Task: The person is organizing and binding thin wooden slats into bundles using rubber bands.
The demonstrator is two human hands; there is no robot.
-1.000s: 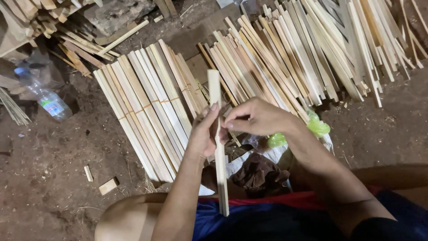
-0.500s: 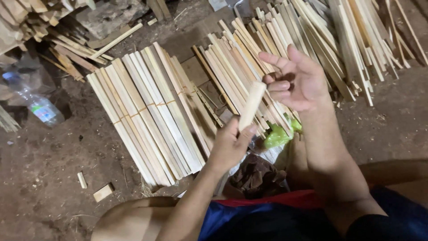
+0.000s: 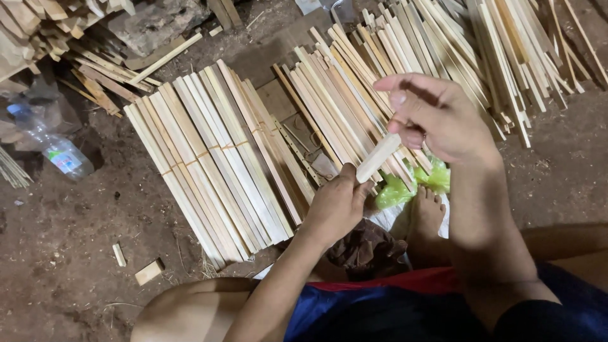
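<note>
My left hand (image 3: 337, 206) grips a flat pale bamboo strip (image 3: 378, 158) near its lower end; the strip points up and away toward my right hand. My right hand (image 3: 437, 117) hovers just above the strip's far tip, fingers curled and apart, holding nothing I can see. Below the hands lie a tied bundle of split bamboo strips (image 3: 215, 158) on the dirt floor and a second loose fan of strips (image 3: 342, 101) under my right hand. My bare foot (image 3: 425, 215) rests beside a green plastic bag (image 3: 405, 189).
A clear plastic bottle (image 3: 54, 149) lies at the left. A large heap of strips (image 3: 506, 50) fills the top right, scrap sticks (image 3: 82, 57) and a stone (image 3: 158, 25) the top left. Small wood offcuts (image 3: 149, 272) sit on the dirt. A dark cloth (image 3: 367, 250) lies by my knee.
Earlier both hands held the strip upright and close together. My right hand has let go and lifted up to the right; my left hand has tilted the strip toward it.
</note>
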